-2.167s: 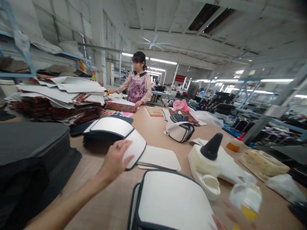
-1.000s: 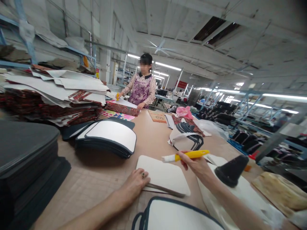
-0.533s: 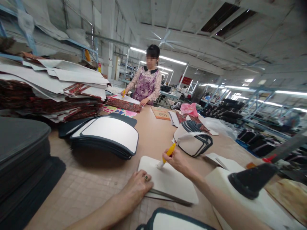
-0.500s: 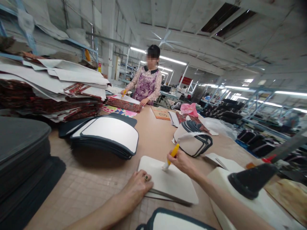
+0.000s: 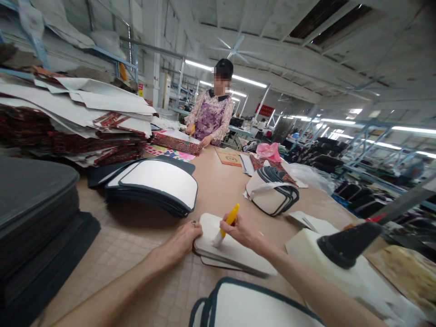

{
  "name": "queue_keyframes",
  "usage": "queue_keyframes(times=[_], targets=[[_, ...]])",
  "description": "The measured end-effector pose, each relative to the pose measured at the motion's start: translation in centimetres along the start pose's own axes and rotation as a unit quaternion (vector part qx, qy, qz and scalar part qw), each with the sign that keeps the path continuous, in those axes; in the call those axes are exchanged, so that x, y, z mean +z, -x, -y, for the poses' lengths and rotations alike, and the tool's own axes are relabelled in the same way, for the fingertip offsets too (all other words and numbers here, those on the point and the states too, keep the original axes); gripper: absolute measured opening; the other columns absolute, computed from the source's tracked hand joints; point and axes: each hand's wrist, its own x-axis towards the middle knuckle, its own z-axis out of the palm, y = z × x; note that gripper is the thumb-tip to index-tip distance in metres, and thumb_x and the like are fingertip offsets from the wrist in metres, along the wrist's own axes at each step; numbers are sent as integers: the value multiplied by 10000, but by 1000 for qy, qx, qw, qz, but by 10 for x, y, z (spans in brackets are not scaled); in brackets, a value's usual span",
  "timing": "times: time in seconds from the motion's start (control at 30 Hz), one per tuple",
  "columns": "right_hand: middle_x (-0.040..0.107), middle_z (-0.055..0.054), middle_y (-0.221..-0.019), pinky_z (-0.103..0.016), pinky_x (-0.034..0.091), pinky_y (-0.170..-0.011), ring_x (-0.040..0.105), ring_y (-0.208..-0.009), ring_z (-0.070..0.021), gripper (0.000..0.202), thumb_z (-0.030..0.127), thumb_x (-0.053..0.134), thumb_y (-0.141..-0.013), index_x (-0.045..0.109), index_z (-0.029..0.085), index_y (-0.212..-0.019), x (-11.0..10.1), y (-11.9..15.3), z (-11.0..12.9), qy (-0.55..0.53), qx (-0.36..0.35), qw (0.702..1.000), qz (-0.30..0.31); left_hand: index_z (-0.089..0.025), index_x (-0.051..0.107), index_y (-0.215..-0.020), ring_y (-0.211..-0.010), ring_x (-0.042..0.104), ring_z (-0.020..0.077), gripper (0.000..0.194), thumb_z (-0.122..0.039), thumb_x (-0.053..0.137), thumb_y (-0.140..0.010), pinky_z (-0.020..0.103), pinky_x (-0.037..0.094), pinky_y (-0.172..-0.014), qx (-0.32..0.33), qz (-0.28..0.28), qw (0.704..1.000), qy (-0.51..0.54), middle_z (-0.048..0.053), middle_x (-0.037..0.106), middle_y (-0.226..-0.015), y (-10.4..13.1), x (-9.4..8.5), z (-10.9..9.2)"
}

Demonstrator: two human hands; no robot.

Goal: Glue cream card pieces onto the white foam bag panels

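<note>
My right hand (image 5: 243, 230) is closed round the yellow handle of a brush (image 5: 231, 215), whose pale bristles rest on the top panel of a small stack of off-white panels (image 5: 245, 254). At the stack's left edge lies my left hand (image 5: 186, 238), its fingers closed at the upper left edge of the panels. A ring shows on one finger. In front of the stack, nearest me, are white panels with dark borders (image 5: 259, 306).
Dark-edged white panels (image 5: 158, 181) lie behind left, a strapped bundle (image 5: 270, 193) behind right. A black stack (image 5: 34, 195) stands left, a white container with a black cone-shaped top (image 5: 349, 243) right. Across the table (image 5: 211, 186) a person (image 5: 213, 111) works.
My left hand has moved from the top of the stack to its upper left edge. The brush has moved left over the top panel with my right hand.
</note>
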Motion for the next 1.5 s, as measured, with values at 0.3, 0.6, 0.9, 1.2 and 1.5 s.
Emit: queue_keyframes(times=[0.3, 0.6, 0.9, 1.2, 1.5], targets=[[464, 36, -529, -233, 320, -453, 408, -477, -105, 320, 477, 497, -753, 601, 175, -741, -105, 128, -6, -10, 104, 980, -167, -154, 600, -959, -956, 508, 199, 414, 51, 354, -698, 304, 400, -845, 111, -32, 991, 62, 88, 589, -1030, 30, -24, -65], [479, 28, -603, -221, 328, -484, 408, -530, -95, 297, 468, 527, -777, 552, 185, -691, -57, 176, 67, -115, 53, 983, -135, -220, 509, -988, -778, 515, 179, 140, -157, 435, -888, 245, 430, -661, 337, -17, 941, -22, 29, 616, -890, 110, 2, -148], [465, 28, -558, -243, 370, -521, 442, -537, -122, 274, 414, 472, -780, 519, 192, -627, -76, 195, 14, -12, 77, 987, -139, -240, 479, -953, -831, 480, 189, 136, -171, 527, -846, 242, 390, -654, 319, -4, 948, -18, 9, 591, -943, 108, 16, -140], [510, 19, -538, -232, 410, -488, 490, -516, -139, 256, 449, 525, -730, 576, 221, -625, -60, 219, 63, -47, 65, 975, -207, -215, 540, -879, -873, 524, 149, 360, 37, 357, -698, 208, 432, -750, 144, 57, 975, 161, 16, 559, -958, 109, -14, -137], [493, 20, -517, -242, 404, -459, 490, -492, -141, 270, 424, 524, -745, 548, 223, -567, -68, 251, 24, -5, 103, 979, -177, -198, 585, -882, -918, 543, 170, 393, 42, 378, -651, 231, 449, -778, 152, 90, 973, 145, 41, 590, -981, 113, -16, -139]])
